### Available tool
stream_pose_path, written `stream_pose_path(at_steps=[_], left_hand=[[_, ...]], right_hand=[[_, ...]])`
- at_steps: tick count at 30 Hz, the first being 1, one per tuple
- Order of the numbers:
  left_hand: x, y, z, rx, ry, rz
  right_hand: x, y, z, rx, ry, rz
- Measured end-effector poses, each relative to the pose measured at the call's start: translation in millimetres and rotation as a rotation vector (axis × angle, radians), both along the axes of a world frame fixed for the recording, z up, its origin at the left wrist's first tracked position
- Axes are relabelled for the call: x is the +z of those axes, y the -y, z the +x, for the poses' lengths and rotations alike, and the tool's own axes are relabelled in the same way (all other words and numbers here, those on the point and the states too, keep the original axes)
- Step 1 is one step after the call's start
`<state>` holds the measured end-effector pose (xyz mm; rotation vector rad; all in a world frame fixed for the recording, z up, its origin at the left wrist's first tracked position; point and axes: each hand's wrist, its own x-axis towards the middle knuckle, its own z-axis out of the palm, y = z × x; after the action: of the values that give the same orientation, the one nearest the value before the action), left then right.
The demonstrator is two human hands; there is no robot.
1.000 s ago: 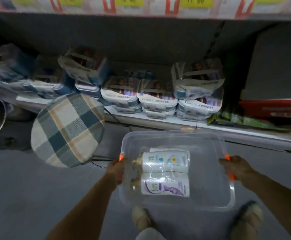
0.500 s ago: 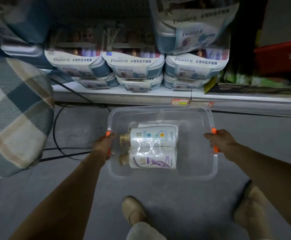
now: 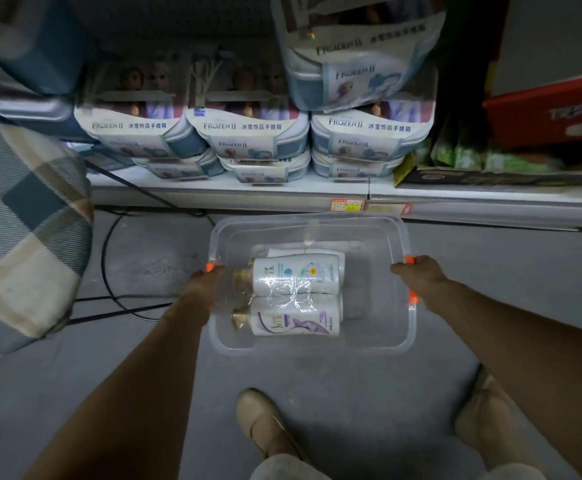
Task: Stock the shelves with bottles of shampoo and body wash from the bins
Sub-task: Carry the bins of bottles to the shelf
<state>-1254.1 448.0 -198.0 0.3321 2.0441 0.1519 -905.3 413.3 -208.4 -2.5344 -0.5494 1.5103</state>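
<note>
A clear plastic bin (image 3: 312, 226) with orange handle clips is low over the grey floor in front of the bottom shelf (image 3: 282, 194). Inside it lie two white bottles with gold caps, wrapped together in clear film: one with a flower print (image 3: 296, 273) and one with a purple print (image 3: 294, 320). My left hand (image 3: 201, 284) grips the bin's left side. At the right side, my right hand (image 3: 419, 275) grips the rim by the orange clip.
The bottom shelf holds stacked blue-and-white Frozen II boxes (image 3: 253, 133), green packets (image 3: 469, 155) and a red carton (image 3: 546, 110) at the right. A checked round cushion (image 3: 23, 237) stands at the left. Black cables (image 3: 116, 271) lie on the floor. My shoes (image 3: 265, 424) are below the bin.
The view has dropped closer to the bottom shelf and the bin has come down towards the floor with it. Both hands have kept their hold on the bin's sides.
</note>
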Motion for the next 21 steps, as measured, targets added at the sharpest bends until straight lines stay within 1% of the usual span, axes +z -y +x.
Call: stream_pose_path(at_steps=[2, 5, 7, 11, 16, 19, 21], left_hand=[[16.5, 2.5, 7.0, 0.031, -0.023, 0.003], [51.4, 14.3, 27.6, 0.172, 0.069, 0.056], [85.0, 21.3, 47.4, 0.268, 0.165, 0.070], [155.7, 28.3, 81.4, 0.430, 0.372, 0.138], [253.8, 18.9, 116.6, 0.508, 0.536, 0.254], [312.5, 8.1, 135.2, 0.481, 0.667, 0.337], [350.5, 4.7, 145.2, 0.473, 0.706, 0.382]], right_hand=[[12.3, 1.6, -0.9, 0.019, 0.047, 0.011], [43.5, 4.5, -4.3, 0.014, 0.018, 0.034], [76.8, 4.4, -5.7, -0.006, -0.043, 0.057], [151.0, 0.6, -1.1, -0.113, -0.165, 0.102], [264.2, -9.0, 8.4, -0.271, -0.294, 0.182], [323.5, -9.7, 12.5, -0.360, -0.339, 0.280], [360.2, -5.8, 13.4, -0.408, -0.372, 0.345]])
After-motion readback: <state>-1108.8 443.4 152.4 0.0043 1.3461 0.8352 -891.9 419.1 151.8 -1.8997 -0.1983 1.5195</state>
